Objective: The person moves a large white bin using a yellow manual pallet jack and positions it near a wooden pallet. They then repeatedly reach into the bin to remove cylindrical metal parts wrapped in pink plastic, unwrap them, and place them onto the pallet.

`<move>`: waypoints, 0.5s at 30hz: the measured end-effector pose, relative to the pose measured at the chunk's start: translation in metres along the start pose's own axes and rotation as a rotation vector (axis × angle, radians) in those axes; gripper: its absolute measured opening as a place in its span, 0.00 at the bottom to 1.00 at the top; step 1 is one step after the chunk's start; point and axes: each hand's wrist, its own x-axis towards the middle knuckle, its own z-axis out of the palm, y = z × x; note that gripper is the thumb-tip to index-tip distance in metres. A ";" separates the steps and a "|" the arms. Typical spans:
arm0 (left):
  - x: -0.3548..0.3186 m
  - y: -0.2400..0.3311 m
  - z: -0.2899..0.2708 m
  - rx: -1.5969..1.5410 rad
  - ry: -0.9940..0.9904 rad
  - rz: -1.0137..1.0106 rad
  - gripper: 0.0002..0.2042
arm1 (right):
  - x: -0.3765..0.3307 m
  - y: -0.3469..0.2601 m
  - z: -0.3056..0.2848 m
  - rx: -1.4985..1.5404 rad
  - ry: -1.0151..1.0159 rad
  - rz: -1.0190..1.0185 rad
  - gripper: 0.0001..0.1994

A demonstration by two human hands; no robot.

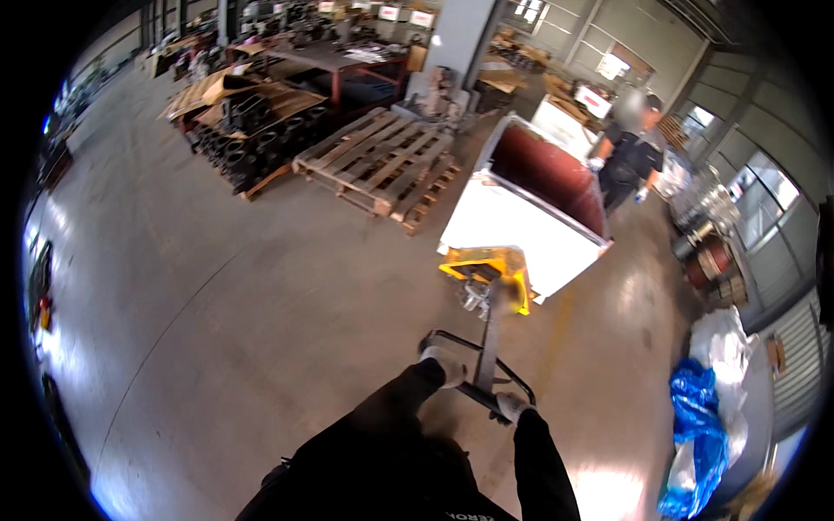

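Observation:
A yellow pallet jack (486,265) stands ahead of me, its dark handle (489,347) reaching back toward my body. My left hand (446,366), in a whitish glove, is wrapped round the left side of the handle's loop. Gloved as well, my right hand (512,406) grips the loop's near right corner. Beyond the jack's yellow body sits a large white open-topped bin (526,230) with a reddish-brown inside. The jack's forks are hidden beneath it.
Wooden pallets (382,165) lie left of the bin, near stacked dark metal parts (252,143) and a red-framed table (334,65). A co-worker (630,156) stands at the bin's far right side. Blue and white plastic bags (699,417) lie along the right wall, near drums (708,260).

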 end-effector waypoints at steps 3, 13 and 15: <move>-0.023 0.003 -0.002 0.011 -0.031 -0.021 0.23 | -0.029 -0.010 0.009 -0.064 -0.044 -0.012 0.26; -0.103 0.024 0.025 -0.055 -0.043 -0.085 0.26 | -0.104 0.006 0.069 -0.100 0.029 -0.045 0.29; -0.110 0.025 0.037 -0.037 -0.003 -0.072 0.24 | -0.100 0.023 0.075 -0.106 0.032 -0.075 0.29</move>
